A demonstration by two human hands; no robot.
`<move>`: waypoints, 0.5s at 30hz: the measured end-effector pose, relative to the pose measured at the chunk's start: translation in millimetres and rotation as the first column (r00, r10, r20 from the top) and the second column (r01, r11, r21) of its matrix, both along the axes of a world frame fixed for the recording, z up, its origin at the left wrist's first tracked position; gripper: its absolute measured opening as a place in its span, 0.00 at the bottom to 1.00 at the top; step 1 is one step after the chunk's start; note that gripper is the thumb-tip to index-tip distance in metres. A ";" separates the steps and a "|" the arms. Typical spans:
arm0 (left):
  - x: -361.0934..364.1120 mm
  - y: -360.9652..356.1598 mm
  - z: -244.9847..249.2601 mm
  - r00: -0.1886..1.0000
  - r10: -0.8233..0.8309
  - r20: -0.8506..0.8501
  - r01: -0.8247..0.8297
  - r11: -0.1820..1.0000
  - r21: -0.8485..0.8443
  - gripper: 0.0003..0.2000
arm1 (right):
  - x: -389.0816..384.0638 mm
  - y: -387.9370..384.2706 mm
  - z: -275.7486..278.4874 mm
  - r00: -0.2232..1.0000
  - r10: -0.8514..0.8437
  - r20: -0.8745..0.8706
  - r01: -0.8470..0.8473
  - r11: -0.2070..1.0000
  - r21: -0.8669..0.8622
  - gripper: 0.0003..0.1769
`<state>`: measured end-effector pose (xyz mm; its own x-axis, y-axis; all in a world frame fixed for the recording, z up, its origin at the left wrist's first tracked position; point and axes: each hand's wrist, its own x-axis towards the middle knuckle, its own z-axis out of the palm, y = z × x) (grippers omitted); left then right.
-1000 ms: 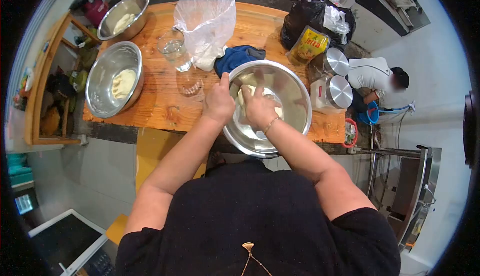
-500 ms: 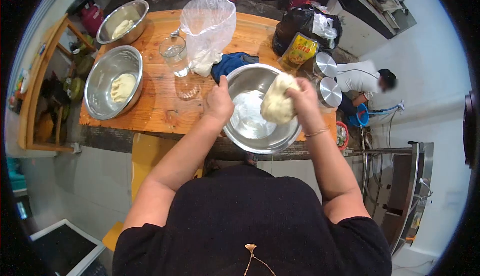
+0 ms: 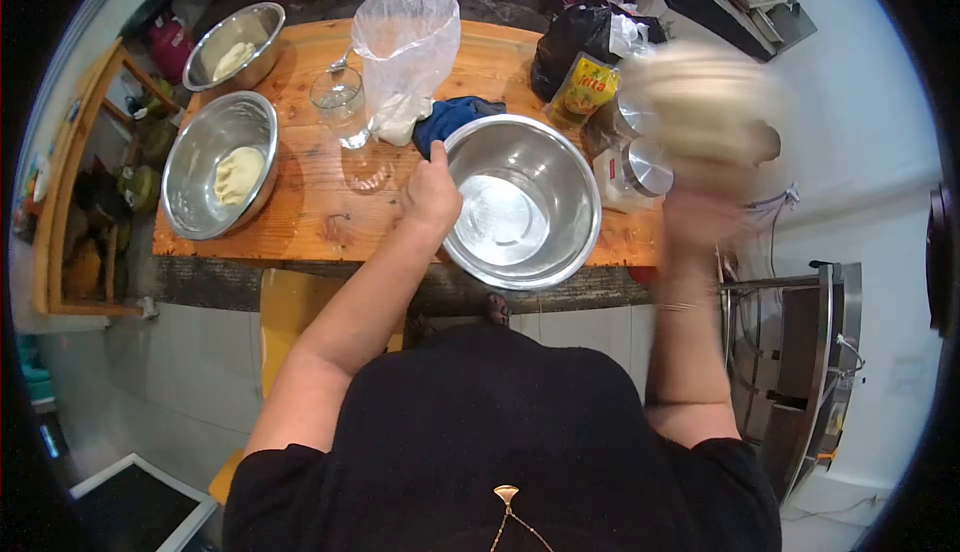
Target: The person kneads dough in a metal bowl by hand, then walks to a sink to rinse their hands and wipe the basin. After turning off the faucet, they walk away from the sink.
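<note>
A steel mixing bowl sits at the table's front edge in front of me, with no dough inside. My left hand grips its left rim, thumb up along the edge. Raised out to the right, my right hand is smeared by motion. It holds a lump of pale dough, also blurred, above the right end of the table. Beneath and beside the dough stand jars with metal lids, partly covered. A dark blue cloth lies against the bowl's far left side.
Two more steel bowls with dough stand on the left of the wooden table. A glass of water, a clear plastic bag, a yellow-labelled pouch and a black bag stand farther back.
My right hand has swung up and to the right, carrying the dough out of the bowl. The left hand stays on the rim.
</note>
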<state>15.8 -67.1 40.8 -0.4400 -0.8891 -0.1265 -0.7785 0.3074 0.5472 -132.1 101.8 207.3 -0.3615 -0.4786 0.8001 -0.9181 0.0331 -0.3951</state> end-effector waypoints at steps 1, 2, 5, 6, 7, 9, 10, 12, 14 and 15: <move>0.0 2.5 0.7 1.000 -0.004 0.006 0.004 1.000 0.003 0.30 | 2.0 -7.2 -63.4 0.988 0.018 0.157 -0.093 0.867 0.490 0.18; 1.0 7.1 -0.5 1.000 -0.020 0.009 0.020 1.000 0.004 0.30 | -6.7 -3.3 -136.2 0.960 0.025 0.279 -0.264 0.413 0.871 0.19; 1.1 2.7 -2.1 0.999 -0.047 0.023 0.047 0.999 0.004 0.30 | -20.5 -31.1 -141.6 0.955 0.261 0.140 -0.180 0.133 0.975 0.14; 1.8 5.6 -4.6 0.999 -0.037 0.005 0.037 0.999 0.000 0.30 | -16.3 -50.1 -86.3 0.954 0.290 0.077 -0.133 0.180 0.975 0.18; 1.2 5.5 -4.7 1.000 -0.021 -0.019 0.020 1.000 -0.015 0.30 | -5.8 -53.2 -43.2 0.969 0.244 0.047 -0.164 0.484 0.860 0.22; 0.7 5.7 -5.7 1.000 -0.027 -0.017 0.026 0.999 -0.026 0.30 | -27.2 -73.7 -31.0 0.967 0.165 0.194 -0.255 0.650 0.716 0.23; 0.7 4.7 -7.0 1.000 -0.025 -0.019 0.024 0.999 -0.031 0.30 | -33.4 -82.4 -36.6 0.940 0.146 0.309 -0.330 0.618 0.713 0.24; 1.4 3.4 -11.2 0.999 -0.025 -0.026 0.024 0.999 -0.039 0.30 | -35.6 -89.4 -63.3 0.899 0.122 0.421 -0.409 0.582 0.703 0.24; 1.5 5.1 -13.3 0.999 -0.025 -0.031 0.023 0.999 -0.045 0.30 | -29.0 -92.8 -99.5 0.969 0.002 0.245 -0.239 0.231 0.943 0.27; 1.1 5.4 -12.2 0.999 -0.023 -0.025 0.022 0.999 -0.042 0.30 | -34.3 -91.5 -128.7 0.968 0.004 0.250 -0.244 0.233 0.942 0.27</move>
